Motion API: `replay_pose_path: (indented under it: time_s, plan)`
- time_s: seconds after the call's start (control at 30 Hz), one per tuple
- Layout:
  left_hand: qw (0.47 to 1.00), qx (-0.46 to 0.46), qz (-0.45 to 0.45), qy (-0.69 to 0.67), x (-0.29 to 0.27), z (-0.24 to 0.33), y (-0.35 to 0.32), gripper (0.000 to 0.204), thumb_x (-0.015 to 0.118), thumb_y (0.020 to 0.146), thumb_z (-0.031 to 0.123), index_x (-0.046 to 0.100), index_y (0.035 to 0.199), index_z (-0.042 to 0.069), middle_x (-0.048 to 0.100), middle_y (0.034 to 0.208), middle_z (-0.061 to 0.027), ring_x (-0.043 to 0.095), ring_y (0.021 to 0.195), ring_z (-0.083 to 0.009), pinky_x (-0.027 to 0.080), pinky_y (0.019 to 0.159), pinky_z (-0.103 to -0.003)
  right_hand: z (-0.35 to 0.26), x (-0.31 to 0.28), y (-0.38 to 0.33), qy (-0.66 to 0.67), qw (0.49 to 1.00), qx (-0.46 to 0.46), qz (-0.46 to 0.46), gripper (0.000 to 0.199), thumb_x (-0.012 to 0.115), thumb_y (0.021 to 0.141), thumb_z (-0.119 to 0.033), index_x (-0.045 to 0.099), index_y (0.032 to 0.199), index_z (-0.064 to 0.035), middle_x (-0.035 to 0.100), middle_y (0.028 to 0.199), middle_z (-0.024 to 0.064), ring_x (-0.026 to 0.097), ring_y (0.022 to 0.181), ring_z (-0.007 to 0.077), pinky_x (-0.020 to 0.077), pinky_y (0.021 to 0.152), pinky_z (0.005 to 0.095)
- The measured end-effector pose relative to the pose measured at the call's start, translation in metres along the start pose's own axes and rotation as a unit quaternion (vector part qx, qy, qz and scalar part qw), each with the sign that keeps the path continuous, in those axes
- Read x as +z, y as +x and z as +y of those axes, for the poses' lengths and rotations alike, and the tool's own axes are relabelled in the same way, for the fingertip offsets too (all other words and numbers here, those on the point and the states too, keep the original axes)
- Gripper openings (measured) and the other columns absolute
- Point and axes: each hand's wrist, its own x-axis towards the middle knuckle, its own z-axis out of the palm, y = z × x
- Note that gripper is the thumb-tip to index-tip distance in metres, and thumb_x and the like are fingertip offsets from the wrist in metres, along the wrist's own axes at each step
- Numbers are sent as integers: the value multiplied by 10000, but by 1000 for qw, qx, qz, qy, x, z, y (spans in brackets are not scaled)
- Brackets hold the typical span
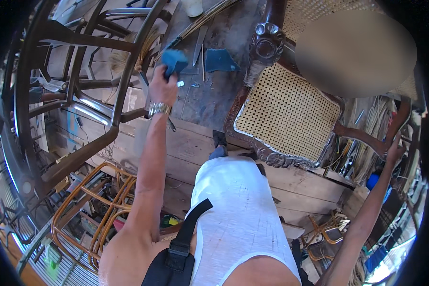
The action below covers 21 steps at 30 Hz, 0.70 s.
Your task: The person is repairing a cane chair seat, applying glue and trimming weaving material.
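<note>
My left hand, wearing a metal watch, is closed on a folded piece of blue sandpaper, slightly smeared by motion. It is raised over a dark, worn work board. Another blue sheet with a ragged edge lies flat on that board. At the far right my right hand grips the curved wooden arm of a carved dark chair. The chair's woven cane panel, edged in white, faces up in front of me. A large blurred oval hides part of the chair's upper right.
Stacked dark wooden chair frames crowd the left side. A broom stands among them. Thin cane strips, a saw blade and a white cup are on the board. Bent rattan frames stand at the lower left.
</note>
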Motion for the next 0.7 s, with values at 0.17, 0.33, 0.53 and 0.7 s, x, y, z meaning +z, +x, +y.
replay_pose_path:
  time_s: [0.17, 0.33, 0.53, 0.7]
  plan:
    - [991, 130, -13, 23, 81, 67, 79, 324, 609, 861, 224, 618, 1141, 61, 701, 938, -241, 664, 902, -452, 528, 791, -547, 2, 4, 0, 62, 998, 4, -5, 1050, 646, 808, -751, 488, 1375, 118, 523, 1362, 323, 574, 1209, 419, 463, 1028, 474]
    - [974, 203, -64, 72, 147, 99, 131, 266, 632, 880, 252, 634, 1082, 78, 708, 939, -224, 676, 872, -437, 547, 800, -540, 6, 4, 5, 19, 999, -27, 40, 1027, 660, 800, -748, 511, 1339, 113, 537, 1334, 320, 567, 1208, 406, 458, 1018, 465]
    - [866, 331, -218, 304, 159, 77, 128, 387, 569, 924, 239, 629, 1290, 128, 536, 1421, -163, 570, 1242, -359, 484, 1032, -447, -2, -3, -1, 20, 999, 17, 32, 1031, 663, 784, -759, 539, 1317, 115, 572, 1275, 323, 584, 1166, 395, 462, 982, 476]
    - [968, 244, -50, -6, 85, 23, 79, 267, 650, 915, 229, 698, 1160, 135, 687, 1067, -170, 668, 980, -348, 543, 849, -420, -6, -4, -9, 12, 998, 4, 68, 1036, 667, 768, -762, 574, 1279, 134, 621, 1190, 313, 621, 1093, 410, 490, 940, 501]
